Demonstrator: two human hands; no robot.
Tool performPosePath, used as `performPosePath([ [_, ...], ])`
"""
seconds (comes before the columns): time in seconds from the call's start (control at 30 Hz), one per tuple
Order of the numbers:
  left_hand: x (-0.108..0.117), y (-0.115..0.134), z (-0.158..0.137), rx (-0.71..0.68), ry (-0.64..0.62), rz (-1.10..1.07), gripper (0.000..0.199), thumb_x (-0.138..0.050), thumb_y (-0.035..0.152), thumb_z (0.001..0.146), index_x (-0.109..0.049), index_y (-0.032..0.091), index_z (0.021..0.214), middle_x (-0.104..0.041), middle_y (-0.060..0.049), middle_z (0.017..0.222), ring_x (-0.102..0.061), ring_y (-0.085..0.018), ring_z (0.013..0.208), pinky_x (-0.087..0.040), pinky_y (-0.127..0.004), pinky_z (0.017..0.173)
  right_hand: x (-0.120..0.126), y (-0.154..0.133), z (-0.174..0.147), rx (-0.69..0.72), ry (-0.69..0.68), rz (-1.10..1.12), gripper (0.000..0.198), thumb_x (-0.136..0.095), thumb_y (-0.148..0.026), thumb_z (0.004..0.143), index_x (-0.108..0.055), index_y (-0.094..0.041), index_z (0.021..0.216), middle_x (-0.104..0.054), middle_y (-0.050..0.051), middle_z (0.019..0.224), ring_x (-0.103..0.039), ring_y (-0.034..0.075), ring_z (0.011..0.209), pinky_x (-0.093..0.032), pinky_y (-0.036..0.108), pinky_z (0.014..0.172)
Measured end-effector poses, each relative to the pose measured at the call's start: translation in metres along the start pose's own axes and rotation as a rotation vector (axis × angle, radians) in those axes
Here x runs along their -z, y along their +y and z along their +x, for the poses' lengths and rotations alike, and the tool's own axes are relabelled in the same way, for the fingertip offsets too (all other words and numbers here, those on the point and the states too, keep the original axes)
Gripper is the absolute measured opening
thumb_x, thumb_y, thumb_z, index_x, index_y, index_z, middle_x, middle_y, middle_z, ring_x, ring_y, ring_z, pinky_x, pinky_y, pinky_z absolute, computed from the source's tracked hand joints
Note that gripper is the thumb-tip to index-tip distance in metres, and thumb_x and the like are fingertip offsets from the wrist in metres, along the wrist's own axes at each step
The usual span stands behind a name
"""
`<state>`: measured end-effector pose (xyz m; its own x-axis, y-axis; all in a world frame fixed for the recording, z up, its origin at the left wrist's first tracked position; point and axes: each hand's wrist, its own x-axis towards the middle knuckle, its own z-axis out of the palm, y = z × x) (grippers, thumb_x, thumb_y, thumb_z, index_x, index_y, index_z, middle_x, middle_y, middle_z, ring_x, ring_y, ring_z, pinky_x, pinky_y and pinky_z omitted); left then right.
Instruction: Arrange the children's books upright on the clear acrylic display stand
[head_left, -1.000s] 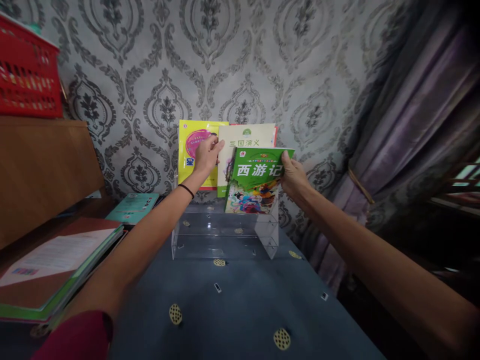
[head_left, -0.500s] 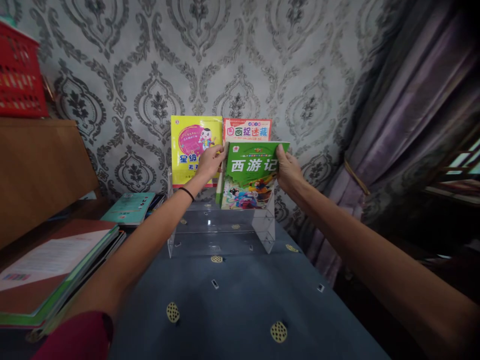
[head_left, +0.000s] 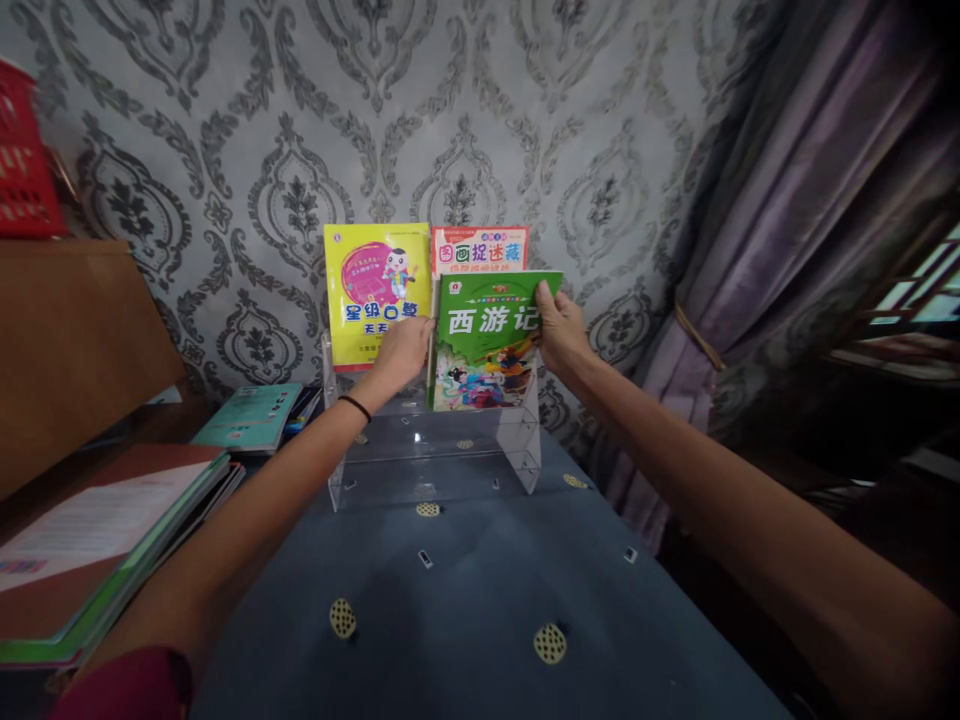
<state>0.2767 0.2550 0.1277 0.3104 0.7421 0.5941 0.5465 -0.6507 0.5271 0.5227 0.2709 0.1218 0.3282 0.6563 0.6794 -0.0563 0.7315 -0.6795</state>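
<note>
A green book [head_left: 491, 340] with large white Chinese characters and cartoon figures stands upright at the clear acrylic display rack [head_left: 420, 440]. My right hand [head_left: 562, 328] grips its upper right edge, thumb on the cover and fingers behind. At its left edge my left hand [head_left: 403, 352] is closed on the book's side, fingertips partly hidden. Behind my left hand a yellow book [head_left: 375, 270] with a pink oval and a cartoon child leans on the rack's upper tier. A red-and-white book [head_left: 480, 248] stands behind the green one, only its top showing.
Stacked books and papers [head_left: 112, 540] lie at the left, with a teal book [head_left: 247, 415] beyond them. A red plastic basket [head_left: 26, 150] sits on a wooden cabinet [head_left: 75, 340]. Blue patterned cloth [head_left: 450, 620] covers the table. A purple curtain [head_left: 697, 300] hangs at the right.
The view has shifted slightly, moving everything a little left. My left hand has slid lower along the green book's left edge, uncovering more of the yellow cover. The book's front now appears squarer.
</note>
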Motion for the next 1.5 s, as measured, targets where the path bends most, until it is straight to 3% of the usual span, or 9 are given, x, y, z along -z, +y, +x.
performPosePath([
  [0.23,-0.012,-0.005,-0.007,0.018,-0.141,0.074,0.029,-0.041,0.012,0.091,-0.055,0.019,0.067,-0.058,-0.005,0.061,-0.063,-0.020,0.067,-0.045,-0.032,0.066,0.002,0.003,0.001,0.003,-0.002,-0.027,0.055,-0.072,-0.074,0.071,-0.066,-0.022,0.091,-0.074,0.002,0.088,-0.071,0.024,0.094,-0.062,0.034,0.072],
  [0.4,-0.016,-0.014,-0.005,-0.048,-0.125,0.150,0.024,-0.046,0.008,0.083,-0.056,0.021,0.066,-0.062,-0.009,0.066,-0.064,-0.025,0.078,-0.045,-0.038,0.072,0.002,0.003,0.000,0.022,-0.002,-0.049,0.059,-0.071,-0.077,0.070,-0.066,-0.023,0.092,-0.074,0.001,0.085,-0.072,0.024,0.095,-0.062,0.033,0.075],
  [0.53,-0.015,-0.016,-0.004,-0.061,-0.124,0.160,0.016,-0.049,0.010,0.082,-0.060,0.021,0.076,-0.065,-0.011,0.074,-0.064,-0.028,0.085,-0.046,-0.040,0.075,0.001,0.004,-0.001,0.037,-0.007,-0.046,0.063,-0.072,-0.079,0.066,-0.066,-0.023,0.092,-0.074,0.001,0.086,-0.072,0.024,0.096,-0.062,0.034,0.077],
  [0.77,0.009,0.009,0.014,-0.105,-0.054,0.093,0.026,-0.052,0.021,0.090,-0.057,0.018,0.116,-0.070,-0.012,0.101,-0.065,-0.028,0.095,-0.048,-0.039,0.082,0.006,0.000,0.002,0.062,-0.061,-0.143,0.060,-0.065,-0.080,0.071,-0.067,-0.024,0.093,-0.074,0.002,0.086,-0.071,0.025,0.095,-0.061,0.036,0.074],
  [1.07,0.018,0.038,0.030,-0.070,0.023,0.218,0.026,-0.040,0.035,0.102,-0.057,0.016,0.099,-0.070,-0.015,0.098,-0.066,-0.027,0.094,-0.045,-0.035,0.079,0.005,-0.012,0.022,0.008,-0.031,-0.224,0.062,-0.056,-0.084,0.076,-0.067,-0.025,0.094,-0.072,0.002,0.084,-0.068,0.023,0.081,-0.058,0.036,0.068],
  [1.23,0.021,0.038,0.030,-0.078,-0.006,0.139,0.022,-0.043,0.033,0.101,-0.058,0.017,0.101,-0.069,-0.013,0.096,-0.066,-0.029,0.095,-0.046,-0.036,0.081,0.003,-0.017,0.018,0.021,-0.014,-0.218,0.060,-0.060,-0.083,0.073,-0.064,-0.026,0.089,-0.065,-0.002,0.073,-0.063,0.019,0.069,-0.051,0.030,0.058],
  [1.4,0.024,0.028,0.031,-0.234,-0.013,-0.083,0.026,-0.050,0.026,0.096,-0.058,0.022,0.121,-0.068,-0.007,0.098,-0.065,-0.026,0.096,-0.049,-0.037,0.087,-0.002,-0.024,0.016,0.013,0.030,-0.207,0.054,-0.065,-0.077,0.072,-0.064,-0.024,0.080,-0.063,-0.003,0.070,-0.058,0.017,0.066,-0.048,0.028,0.058],
  [1.5,0.025,0.021,0.034,-0.257,-0.052,-0.176,0.030,-0.051,0.025,0.094,-0.059,0.023,0.123,-0.067,-0.005,0.096,-0.065,-0.023,0.092,-0.053,-0.034,0.081,-0.003,-0.028,0.016,-0.007,0.076,-0.208,0.046,-0.068,-0.069,0.071,-0.066,-0.024,0.077,-0.063,-0.004,0.070,-0.056,0.017,0.066,-0.047,0.027,0.056],
])
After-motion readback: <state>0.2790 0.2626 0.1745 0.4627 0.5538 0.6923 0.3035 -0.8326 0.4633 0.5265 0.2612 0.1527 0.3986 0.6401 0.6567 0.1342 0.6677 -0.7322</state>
